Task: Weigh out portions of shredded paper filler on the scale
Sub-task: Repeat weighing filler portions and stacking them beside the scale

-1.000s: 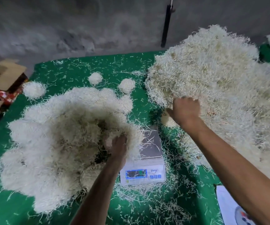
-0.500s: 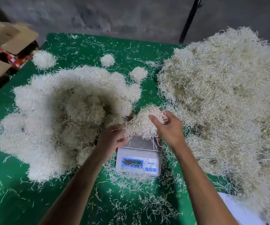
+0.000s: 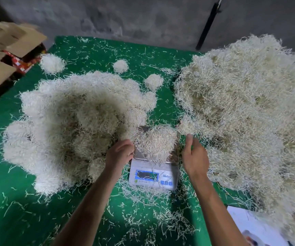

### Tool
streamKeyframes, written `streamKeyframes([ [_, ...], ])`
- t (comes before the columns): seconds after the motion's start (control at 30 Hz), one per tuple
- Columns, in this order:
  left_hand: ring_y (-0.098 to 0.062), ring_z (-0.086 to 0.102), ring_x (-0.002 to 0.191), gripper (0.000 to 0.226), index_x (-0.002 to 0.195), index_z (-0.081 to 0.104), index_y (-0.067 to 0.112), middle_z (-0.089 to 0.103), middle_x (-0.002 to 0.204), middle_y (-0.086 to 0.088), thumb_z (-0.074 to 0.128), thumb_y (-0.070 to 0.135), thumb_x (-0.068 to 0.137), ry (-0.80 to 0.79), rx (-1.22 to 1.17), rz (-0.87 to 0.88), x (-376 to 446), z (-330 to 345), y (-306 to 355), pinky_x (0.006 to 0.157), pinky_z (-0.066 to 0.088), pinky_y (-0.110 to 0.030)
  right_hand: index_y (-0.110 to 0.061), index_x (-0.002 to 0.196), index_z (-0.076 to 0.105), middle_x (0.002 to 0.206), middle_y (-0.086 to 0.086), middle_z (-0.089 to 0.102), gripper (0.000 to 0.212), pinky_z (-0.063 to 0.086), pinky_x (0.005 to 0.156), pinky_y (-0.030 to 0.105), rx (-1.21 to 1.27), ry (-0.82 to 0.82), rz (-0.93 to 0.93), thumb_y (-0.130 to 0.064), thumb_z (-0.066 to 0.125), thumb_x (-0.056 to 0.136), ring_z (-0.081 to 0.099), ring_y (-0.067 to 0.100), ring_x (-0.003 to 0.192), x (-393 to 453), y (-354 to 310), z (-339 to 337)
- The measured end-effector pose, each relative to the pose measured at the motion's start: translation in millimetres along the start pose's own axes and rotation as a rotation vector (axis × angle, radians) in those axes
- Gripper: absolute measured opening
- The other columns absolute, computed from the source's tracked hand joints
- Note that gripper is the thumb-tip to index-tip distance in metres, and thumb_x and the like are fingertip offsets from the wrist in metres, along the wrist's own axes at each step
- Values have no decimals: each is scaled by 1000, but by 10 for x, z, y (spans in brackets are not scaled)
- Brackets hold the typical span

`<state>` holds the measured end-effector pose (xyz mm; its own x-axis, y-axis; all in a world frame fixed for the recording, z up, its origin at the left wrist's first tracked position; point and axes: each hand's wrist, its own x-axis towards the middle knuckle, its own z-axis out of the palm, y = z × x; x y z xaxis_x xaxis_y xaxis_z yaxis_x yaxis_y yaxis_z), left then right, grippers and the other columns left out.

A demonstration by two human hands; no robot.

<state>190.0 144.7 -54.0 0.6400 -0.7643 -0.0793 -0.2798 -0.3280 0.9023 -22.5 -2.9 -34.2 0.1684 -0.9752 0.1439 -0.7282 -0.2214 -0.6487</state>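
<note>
From the head camera, a small scale (image 3: 153, 172) sits at the centre of the frame on a green cloth (image 3: 19, 213) with a clump of shredded paper (image 3: 156, 142) resting on its platform. The left hand (image 3: 119, 154) touches the clump's left edge with loosely curled fingers. The right hand (image 3: 194, 156) hovers just right of it, fingers relaxed and holding nothing.

A heap of portioned clumps (image 3: 72, 125) crowds the scale's left side, and the bulk pile (image 3: 246, 118) fills the right of the frame to its edge. A narrow green strip runs between them above the scale. The lower left is open cloth with stray strands. Cardboard boxes (image 3: 6, 50) sit beyond the cloth's upper-left edge.

Half a second ago both hands carried the clump above the platform; now it lies there and the right hand has let go.
</note>
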Motion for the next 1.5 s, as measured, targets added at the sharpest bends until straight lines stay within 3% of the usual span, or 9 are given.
streamKeyframes([
  [0.33,-16,68,107,25,110,71,0,71,117,-6,75,-1,86,-45,-434,-258,-297,-77,42,97,55,-34,-11,116,60,64,-4,58,52,35,35,13,64,-54,6,-49,25,111,55,7,46,-254,-11,-14],
  [0.6,-24,68,114,21,114,68,20,71,116,-4,70,27,94,-11,-646,-404,-389,-11,-27,90,57,-36,-14,109,63,65,-5,56,50,34,44,18,119,-10,5,-49,28,110,48,8,49,-322,-39,-4],
  [0.73,-26,70,104,13,86,75,24,71,110,-16,81,28,75,-31,-659,-383,-382,45,78,86,58,-40,-10,101,65,70,-8,57,50,35,45,12,152,13,-3,-45,31,111,50,7,54,-184,3,48],
  [0.9,-23,73,104,19,108,71,13,77,105,-4,73,21,91,13,-641,-466,-262,148,131,78,60,-37,-13,127,65,129,6,67,52,53,102,43,232,-26,79,-53,37,107,62,20,118,87,-33,170],
  [1.03,-29,68,108,39,131,54,23,62,124,-7,61,42,99,-24,-607,-535,-68,373,271,75,63,-44,-31,154,38,158,-1,43,56,45,107,40,528,-206,173,-54,45,104,53,21,132,120,-260,422],
  [1.17,-19,55,130,56,142,50,27,56,143,3,40,64,101,-121,-662,-590,233,704,682,105,51,-46,-24,129,66,127,-3,68,33,49,100,37,711,-373,185,-42,51,105,58,7,106,-190,-633,615],
  [1.3,-24,68,89,49,95,70,11,72,87,-9,40,48,106,-174,-1134,-589,490,557,795,74,58,-27,-28,90,72,100,-12,73,16,50,91,27,829,-206,49,-42,66,96,66,7,95,-169,-1049,525],
  [1.4,-21,61,117,50,123,63,10,66,118,-13,38,49,106,-244,-1054,-508,441,580,827,108,46,-38,-34,110,59,111,-14,65,35,46,93,24,629,-198,-7,-62,65,90,60,5,99,-3,-1088,392],
  [1.5,-11,47,131,66,147,48,24,47,153,-5,43,68,97,-160,-667,-504,424,576,885,109,38,-35,-28,109,63,108,-15,65,47,48,88,22,520,-244,22,-70,59,88,61,3,98,175,-976,297],
])
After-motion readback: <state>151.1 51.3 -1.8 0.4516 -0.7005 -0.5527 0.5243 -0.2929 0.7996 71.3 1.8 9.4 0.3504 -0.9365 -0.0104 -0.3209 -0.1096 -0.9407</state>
